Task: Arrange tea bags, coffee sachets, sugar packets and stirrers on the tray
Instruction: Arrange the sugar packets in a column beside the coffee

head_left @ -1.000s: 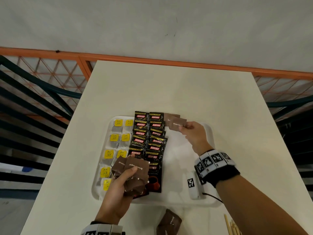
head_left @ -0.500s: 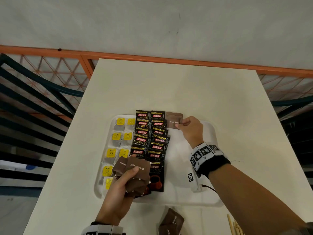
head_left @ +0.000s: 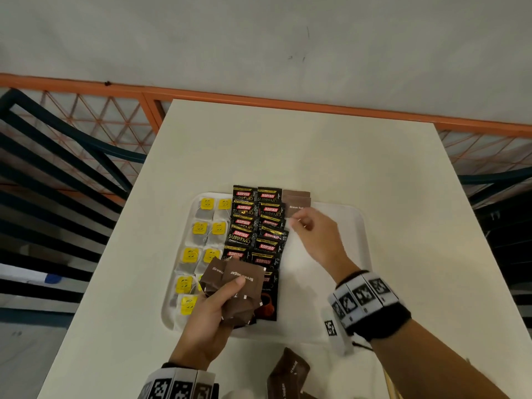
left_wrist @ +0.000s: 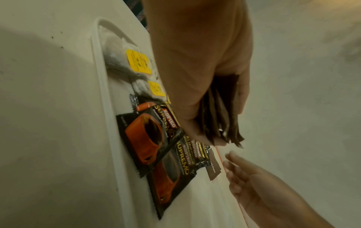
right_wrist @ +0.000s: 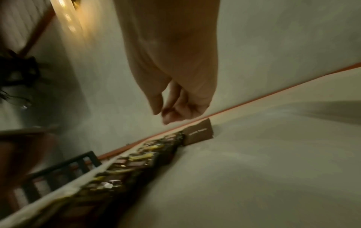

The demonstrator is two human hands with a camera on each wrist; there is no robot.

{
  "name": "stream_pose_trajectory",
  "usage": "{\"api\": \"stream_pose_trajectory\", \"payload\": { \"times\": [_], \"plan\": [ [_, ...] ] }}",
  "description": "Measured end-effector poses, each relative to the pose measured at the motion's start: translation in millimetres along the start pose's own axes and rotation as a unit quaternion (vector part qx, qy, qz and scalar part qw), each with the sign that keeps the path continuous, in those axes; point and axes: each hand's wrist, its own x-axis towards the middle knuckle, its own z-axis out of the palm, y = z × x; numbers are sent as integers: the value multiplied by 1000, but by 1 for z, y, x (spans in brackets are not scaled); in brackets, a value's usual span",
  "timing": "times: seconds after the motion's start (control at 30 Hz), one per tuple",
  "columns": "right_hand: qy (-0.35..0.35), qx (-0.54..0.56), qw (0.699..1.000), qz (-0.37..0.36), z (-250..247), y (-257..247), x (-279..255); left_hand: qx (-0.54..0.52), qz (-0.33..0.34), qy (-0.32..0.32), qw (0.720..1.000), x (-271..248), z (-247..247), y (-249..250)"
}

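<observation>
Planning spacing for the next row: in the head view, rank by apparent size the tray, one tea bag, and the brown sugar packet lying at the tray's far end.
1. tray
2, 3. tea bag and brown sugar packet: too alike to rank.

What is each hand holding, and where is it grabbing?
The left hand holds a bunch of brown sugar packets by their lower ends. The right hand holds nothing.

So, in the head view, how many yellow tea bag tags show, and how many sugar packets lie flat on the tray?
Tea bag tags: 9, one only a sliver beside the left hand
Sugar packets laid on the tray: 2
Total: 11
</observation>
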Motion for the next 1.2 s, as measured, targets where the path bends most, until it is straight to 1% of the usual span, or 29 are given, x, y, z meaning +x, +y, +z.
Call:
{"api": "stream_pose_trajectory", "payload": {
  "times": [0.07, 0.1, 0.13, 0.17, 0.2, 0.37, 0.4, 0.43, 0.5, 0.53, 0.57, 0.6, 0.67, 0.7, 0.77, 0.8, 0.83, 0.9, 0.93, 0.97, 1.03, 1.13, 1.2],
  "plan": [
    [-135, 11, 991, -16, 2, -13, -22, 3, -3, -3, 1000, 0, 2, 0],
    [-204, 20, 979, -16, 3, -18, -32, 2, -3, -3, 1000, -1, 4, 0],
    [-257, 24, 966, -16, 4, -21, -40, 0, -2, -5, 1000, -1, 5, 0],
    [-287, 29, 957, -18, 6, -22, -46, 0, -2, -8, 1000, -2, 6, 0],
    [-294, 42, 955, -18, 8, -22, -51, -2, -2, -12, 1000, -3, 7, 0],
    [-228, 154, 961, 19, 16, -17, -64, -13, -8, -20, 1000, -6, 7, 0],
    [-213, 164, 963, 16, 17, -17, -66, -13, -8, -18, 1000, -6, 6, -1],
    [-187, 159, 969, -2, 17, -17, -69, -16, -8, -16, 1000, -7, 6, -1],
    [-111, 94, 987, -71, 16, -16, -72, -29, -6, -16, 999, -6, 5, -2],
    [-85, 50, 989, -108, 16, -16, -73, -38, -4, -17, 999, -6, 4, -3],
    [-80, 14, 987, -139, 16, -15, -75, -47, -3, -17, 999, -6, 5, -2],
    [-90, -16, 983, -161, 16, -13, -77, -54, -1, -18, 998, -5, 5, -3],
    [-131, -50, 973, -184, 16, -9, -81, -60, 3, -20, 998, -3, 7, -3],
    [-159, -53, 969, -179, 15, -7, -82, -56, 5, -22, 998, -3, 7, -3],
    [-214, -27, 966, -144, 10, -7, -84, -40, 11, -23, 999, -1, 5, -3],
    [-241, 11, 964, -115, 7, -8, -84, -35, 14, -23, 999, 0, 4, -4],
    [-264, 69, 960, -69, 5, -9, -84, -33, 18, -24, 999, -1, 3, -3],
    [-274, 191, 942, 39, 4, -13, -84, -33, 24, -29, 999, -1, 3, -3],
    [-266, 207, 938, 77, 5, -13, -84, -33, 23, -31, 999, 0, 3, -4],
    [-259, 190, 942, 94, 7, -14, -83, -33, 23, -33, 999, -1, 4, -4],
    [-250, 149, 952, 93, 10, -15, -81, -29, 19, -34, 999, -1, 7, -6],
    [-226, 160, 956, 98, 10, -12, -76, -43, 15, -28, 999, -1, 8, -5],
    [-223, 172, 956, 86, 6, -10, -71, -53, 7, -26, 998, -1, 6, -5]
  ]
}}
